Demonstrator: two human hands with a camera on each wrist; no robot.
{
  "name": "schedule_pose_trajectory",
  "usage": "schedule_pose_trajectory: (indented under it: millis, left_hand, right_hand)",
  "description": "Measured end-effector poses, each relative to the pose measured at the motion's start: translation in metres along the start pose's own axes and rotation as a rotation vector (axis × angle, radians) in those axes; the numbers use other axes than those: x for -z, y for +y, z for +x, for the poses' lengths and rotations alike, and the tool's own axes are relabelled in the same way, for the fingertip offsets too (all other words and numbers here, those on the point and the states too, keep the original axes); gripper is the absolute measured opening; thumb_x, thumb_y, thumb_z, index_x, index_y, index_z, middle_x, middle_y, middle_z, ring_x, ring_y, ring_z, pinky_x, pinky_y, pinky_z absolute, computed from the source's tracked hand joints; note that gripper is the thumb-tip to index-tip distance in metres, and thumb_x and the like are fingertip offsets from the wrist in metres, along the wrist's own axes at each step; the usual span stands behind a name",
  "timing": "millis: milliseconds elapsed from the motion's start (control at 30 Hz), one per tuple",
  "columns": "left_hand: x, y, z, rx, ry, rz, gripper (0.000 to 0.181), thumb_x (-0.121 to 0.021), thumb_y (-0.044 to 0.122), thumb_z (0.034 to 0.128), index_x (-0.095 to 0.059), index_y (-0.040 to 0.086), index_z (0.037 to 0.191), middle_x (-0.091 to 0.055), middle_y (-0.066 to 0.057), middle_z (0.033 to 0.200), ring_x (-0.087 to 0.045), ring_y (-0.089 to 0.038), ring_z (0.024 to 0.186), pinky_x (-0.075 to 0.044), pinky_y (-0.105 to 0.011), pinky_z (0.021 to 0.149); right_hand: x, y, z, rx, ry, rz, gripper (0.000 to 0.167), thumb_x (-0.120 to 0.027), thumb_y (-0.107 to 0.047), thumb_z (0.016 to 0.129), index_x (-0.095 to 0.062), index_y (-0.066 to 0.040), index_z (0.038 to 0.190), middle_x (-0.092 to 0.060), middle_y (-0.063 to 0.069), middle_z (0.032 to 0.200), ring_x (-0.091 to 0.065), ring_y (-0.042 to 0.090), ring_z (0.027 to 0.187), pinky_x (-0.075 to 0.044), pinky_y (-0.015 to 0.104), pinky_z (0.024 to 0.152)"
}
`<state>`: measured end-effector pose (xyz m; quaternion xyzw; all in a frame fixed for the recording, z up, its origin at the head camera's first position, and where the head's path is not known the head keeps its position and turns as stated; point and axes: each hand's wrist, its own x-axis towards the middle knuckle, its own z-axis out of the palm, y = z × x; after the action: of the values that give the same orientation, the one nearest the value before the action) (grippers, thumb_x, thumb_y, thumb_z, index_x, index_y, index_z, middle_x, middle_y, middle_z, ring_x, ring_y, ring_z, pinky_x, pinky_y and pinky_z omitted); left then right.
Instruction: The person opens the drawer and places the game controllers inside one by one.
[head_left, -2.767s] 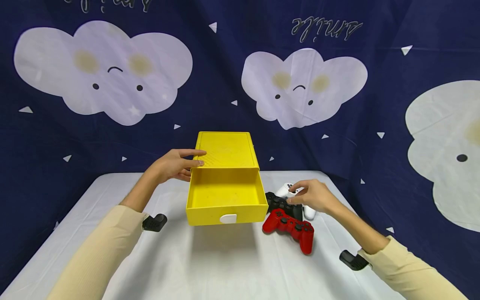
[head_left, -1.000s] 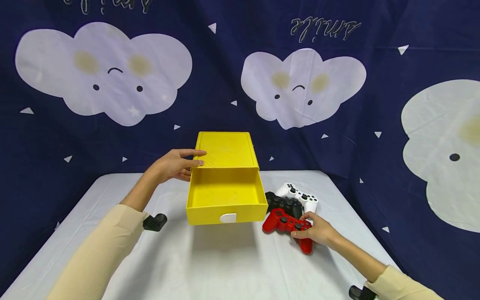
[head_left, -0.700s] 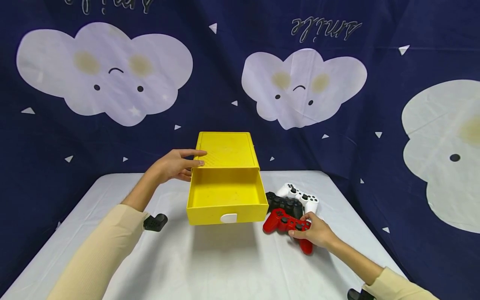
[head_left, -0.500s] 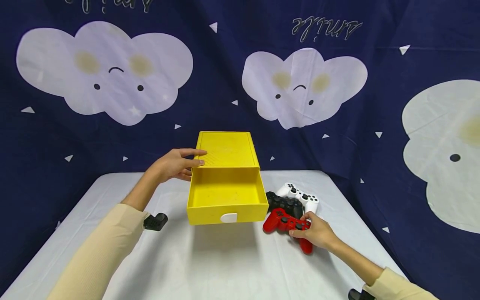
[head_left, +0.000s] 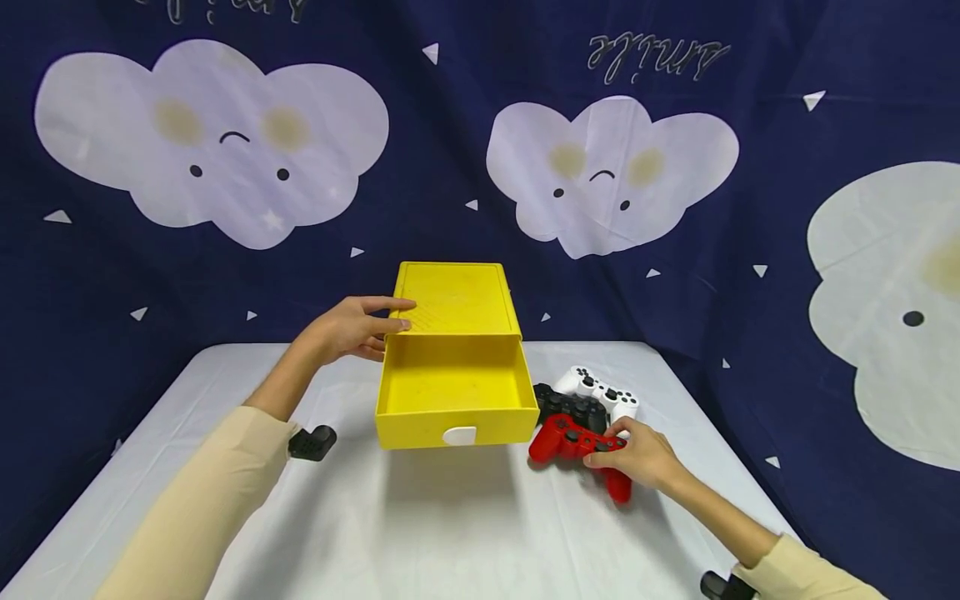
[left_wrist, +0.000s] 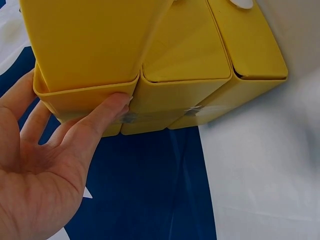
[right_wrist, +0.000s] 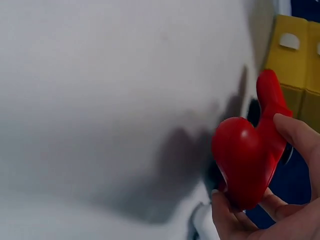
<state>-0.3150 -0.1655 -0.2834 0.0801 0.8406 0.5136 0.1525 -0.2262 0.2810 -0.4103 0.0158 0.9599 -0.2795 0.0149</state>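
Observation:
My right hand (head_left: 647,454) pinches a red game controller (head_left: 558,437) by its right side, thumb in front and fingers behind. The right wrist view shows the red controller (right_wrist: 245,155) tilted in the grip, its shadow on the cloth beside it. Behind it lie a black controller (head_left: 572,408) and a white controller (head_left: 598,387). A yellow drawer unit (head_left: 459,298) stands left of them, its top drawer (head_left: 456,427) pulled out with nothing inside. My left hand (head_left: 347,329) rests on the unit's upper left edge, fairly straight fingers on top and against the side.
Closed lower drawers (left_wrist: 185,45) of the unit show in the left wrist view. White cloth covers the table (head_left: 450,533). A dark blue curtain (head_left: 435,167) with clouds hangs behind and to the right. Black wrist cameras (head_left: 312,443) sit on both wrists.
The right hand went from beside the white controller to the red one and took hold of it. Just now the red controller has risen slightly. The left hand and drawer stay put.

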Motion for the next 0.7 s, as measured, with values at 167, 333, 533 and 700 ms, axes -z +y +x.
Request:
schedule_pose_trajectory:
  millis: [167, 333, 533, 700]
  left_hand:
    - [0.0, 0.001, 0.0, 0.006, 0.002, -0.002, 0.06, -0.07, 0.032, 0.0979, -0.047, 0.025, 0.153, -0.044, -0.017, 0.156, -0.063, -0.041, 0.122, -0.059, -0.047, 0.095]
    - [0.0, -0.001, 0.0, 0.003, -0.005, -0.01, 0.06, -0.069, 0.032, 0.0984, -0.047, 0.025, 0.154, -0.043, -0.018, 0.157, -0.063, -0.041, 0.122, -0.059, -0.045, 0.096]
    - [0.0, -0.002, 0.0, -0.002, -0.006, -0.004, 0.06, -0.069, 0.032, 0.0984, -0.047, 0.025, 0.154, -0.044, -0.018, 0.157, -0.063, -0.04, 0.122, -0.06, -0.044, 0.095]
    - [0.001, -0.001, -0.001, -0.008, -0.008, 0.003, 0.06, -0.068, 0.032, 0.0988, -0.046, 0.024, 0.154, -0.044, -0.018, 0.156, -0.063, -0.041, 0.122, -0.059, -0.045, 0.095]
  right_hand:
    - [0.022, -0.009, 0.003, 0.028, 0.002, 0.0, 0.053, -0.089, -0.046, 0.071, -0.068, -0.012, 0.105, -0.066, 0.004, 0.082, -0.056, 0.022, 0.079, -0.042, 0.031, 0.06]
    - [0.047, -0.022, 0.009, 0.043, 0.005, -0.002, 0.055, -0.086, -0.048, 0.074, -0.069, -0.01, 0.11, -0.071, 0.004, 0.084, -0.061, 0.021, 0.078, -0.048, 0.031, 0.061]
    - [0.082, -0.045, 0.015, 0.06, 0.029, 0.029, 0.062, -0.083, -0.051, 0.079, -0.067, -0.008, 0.119, -0.074, 0.007, 0.084, -0.066, 0.02, 0.074, -0.052, 0.03, 0.063]
    - [0.11, -0.067, 0.018, 0.086, 0.067, 0.023, 0.067, -0.081, -0.057, 0.079, -0.065, -0.01, 0.124, -0.074, 0.012, 0.095, -0.066, 0.024, 0.083, -0.05, 0.029, 0.067]
